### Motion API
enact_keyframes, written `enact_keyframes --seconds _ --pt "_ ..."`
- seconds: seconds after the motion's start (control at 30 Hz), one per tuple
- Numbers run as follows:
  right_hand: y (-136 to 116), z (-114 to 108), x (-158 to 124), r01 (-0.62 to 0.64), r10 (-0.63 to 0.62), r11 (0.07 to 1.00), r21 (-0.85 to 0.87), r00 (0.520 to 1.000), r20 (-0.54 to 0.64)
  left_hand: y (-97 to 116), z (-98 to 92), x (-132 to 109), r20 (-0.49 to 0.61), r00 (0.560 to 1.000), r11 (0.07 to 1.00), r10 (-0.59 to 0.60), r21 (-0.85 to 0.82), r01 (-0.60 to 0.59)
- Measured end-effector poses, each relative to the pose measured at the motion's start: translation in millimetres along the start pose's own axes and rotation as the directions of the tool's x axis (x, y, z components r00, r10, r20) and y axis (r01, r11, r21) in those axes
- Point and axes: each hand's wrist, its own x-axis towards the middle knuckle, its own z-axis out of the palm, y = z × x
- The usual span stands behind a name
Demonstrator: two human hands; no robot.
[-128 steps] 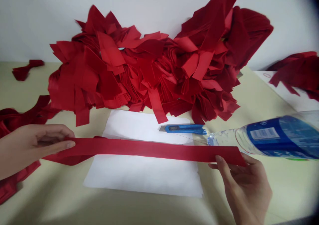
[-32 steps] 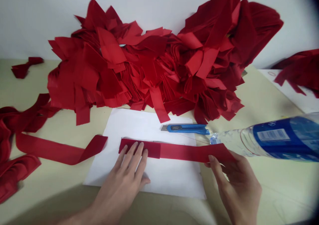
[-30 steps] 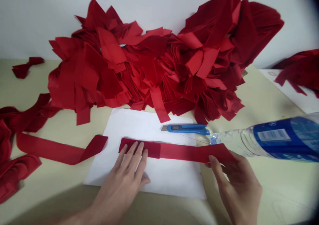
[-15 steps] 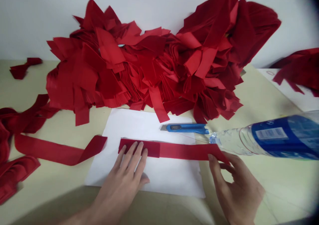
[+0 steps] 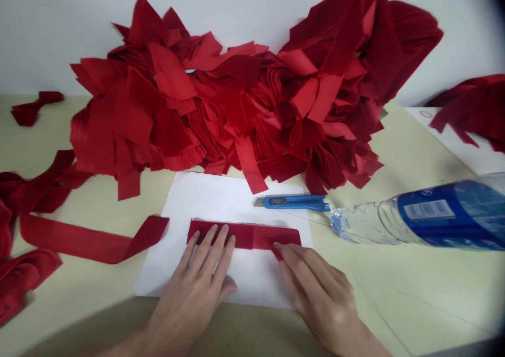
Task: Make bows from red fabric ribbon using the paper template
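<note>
Head view from my station: a short red fabric strip (image 5: 244,236) lies flat and level on a white paper sheet (image 5: 260,278), near the sheet's middle, with a faint crease or layer edge partway along it. My left hand (image 5: 189,294) is open, its fingers spread and pressing down on the strip's left part. My right hand (image 5: 319,294) is open too, angled inward, its fingertips (image 5: 282,249) resting on the strip's right end. Neither hand is clenched. Just above the strip, a blue box cutter (image 5: 294,202) lies on the paper's top edge. A clear plastic water bottle (image 5: 430,212) with a blue label lies on its side to the right, its neck near the cutter; I cannot tell what it holds. A loose red strip (image 5: 87,238) curls on the table (image 5: 414,283) left of the paper, below a large heap of red fabric strips (image 5: 221,99) against the wall.
</note>
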Motion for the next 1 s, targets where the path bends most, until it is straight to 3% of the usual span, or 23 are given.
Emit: enact_keyframes --seconds 0.1,0.23,0.53,0.8,1.0 --pt "-6.6 3.4 13.6 0.187 -0.178 0.978 -0.097 0.979 0.097 -0.6 -0.1 0.8 -0.013 1.0 1.0 0.007 -0.008 -0.007" --pt "-12.7 16.2 25.7 0.275 -0.245 0.943 -0.187 0.955 0.168 -0.6 1.0 -0.2 -0.038 0.999 0.999 0.008 -0.039 -0.01" --pt "-7.8 29.4 20.5 0.258 -0.236 0.96 -0.113 0.956 0.173 4.6 4.9 1.6 -0.124 0.988 0.99 -0.09 -0.122 0.075" --pt "-7.6 32.0 22.8 0.24 -0.224 0.966 -0.1 0.963 0.151 -1.6 3.2 1.8 -0.071 0.997 1.0 0.019 -0.005 -0.019" --pt "-9.2 35.7 22.3 0.229 -0.216 0.972 -0.06 0.961 0.172 0.0 1.5 2.1 -0.076 0.997 1.0 0.001 -0.001 -0.001"
